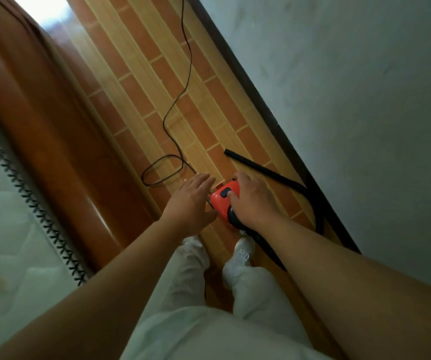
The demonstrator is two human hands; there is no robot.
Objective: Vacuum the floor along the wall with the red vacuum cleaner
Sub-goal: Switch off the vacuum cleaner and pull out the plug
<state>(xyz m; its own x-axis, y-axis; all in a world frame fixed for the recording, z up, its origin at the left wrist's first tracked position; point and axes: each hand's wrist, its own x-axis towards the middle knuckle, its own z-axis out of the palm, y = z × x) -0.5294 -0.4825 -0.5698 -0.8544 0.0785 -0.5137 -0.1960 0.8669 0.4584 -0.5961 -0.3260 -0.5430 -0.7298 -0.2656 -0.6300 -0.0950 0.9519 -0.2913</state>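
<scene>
Red vacuum cleaner [220,201] sits low at the centre of the frame, on the floor [136,74], a short way out from the wall [352,100]. The pale grey wall fills the whole right side and runs out of the frame at the top and right. The floor, in orange and yellow brick-pattern tiles, forms a slanting strip from the top of the frame to the bottom. A glossy wooden bed frame [40,113] borders it on the left, and a pale mattress [6,216] with dark zigzag stitching is cut off by the left edge. A dark skirting board [248,81] lines the foot of the wall.

A black hose [261,168] lies on the tiles to the right of the vacuum, its open end pointing to the upper left. Its lower run loops by the skirting board and passes under the right forearm, so where it joins the vacuum is hidden. A thin black cord [188,61] comes down from the top edge and coils just left of the hands.

The right hand [250,201] grips the vacuum from above, fingers curled over it and the thumb by a dark switch, covering much of the body. The left hand [193,193] is spread with straight fingers just beside the vacuum's left side; whether it touches is unclear. Two white shoes [243,250] show below, partly hidden by pale trousers.
</scene>
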